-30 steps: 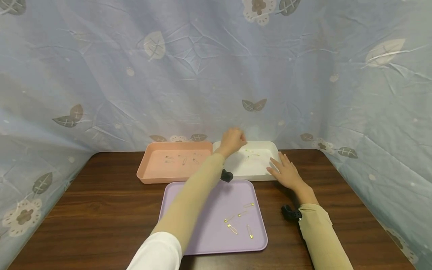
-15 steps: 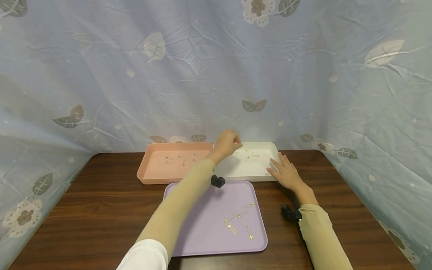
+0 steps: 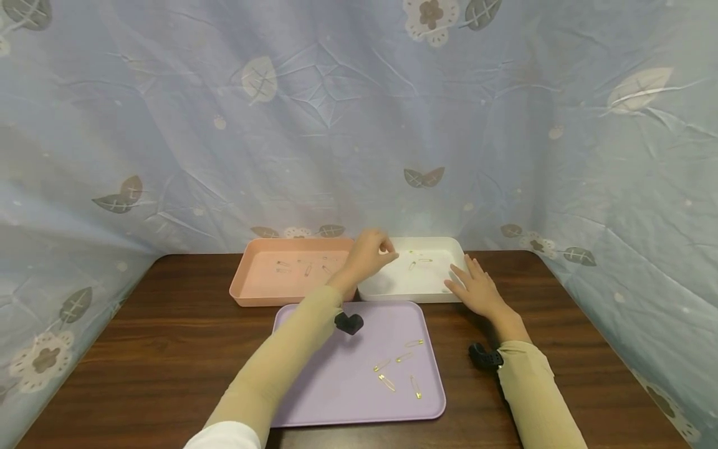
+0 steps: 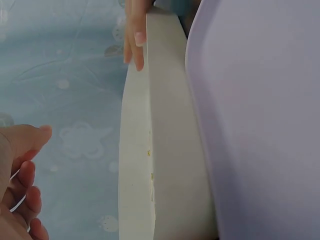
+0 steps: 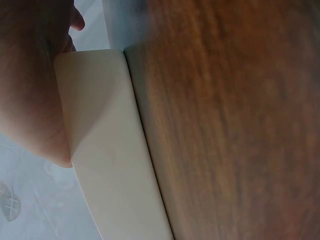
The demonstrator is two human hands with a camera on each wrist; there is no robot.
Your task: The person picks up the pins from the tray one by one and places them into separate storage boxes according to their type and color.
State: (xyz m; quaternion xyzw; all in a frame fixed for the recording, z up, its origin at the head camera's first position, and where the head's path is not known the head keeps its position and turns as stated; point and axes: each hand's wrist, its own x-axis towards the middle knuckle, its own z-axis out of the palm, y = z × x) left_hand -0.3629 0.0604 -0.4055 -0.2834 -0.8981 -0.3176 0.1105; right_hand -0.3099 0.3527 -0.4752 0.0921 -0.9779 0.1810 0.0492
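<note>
My left hand hovers over the left part of the white tray, near the seam with the pink tray. In the left wrist view the fingers of that left hand are loosely bent, the thumb stands apart, and nothing shows between them. My right hand rests on the white tray's right rim with its fingers spread. Several gold safety pins lie inside the white tray. More gold safety pins are scattered over the right half of the purple tray.
To the left, the pink tray holds several silver-looking safety pins and stands beside the white one. The purple tray lies flat in front of both, on a dark wooden table. A patterned cloth hangs behind the table.
My left hand has drawn back left and toward me from over the white tray, its fingers loosening. The right hand stays on the rim. The pins on the purple tray have not moved.
</note>
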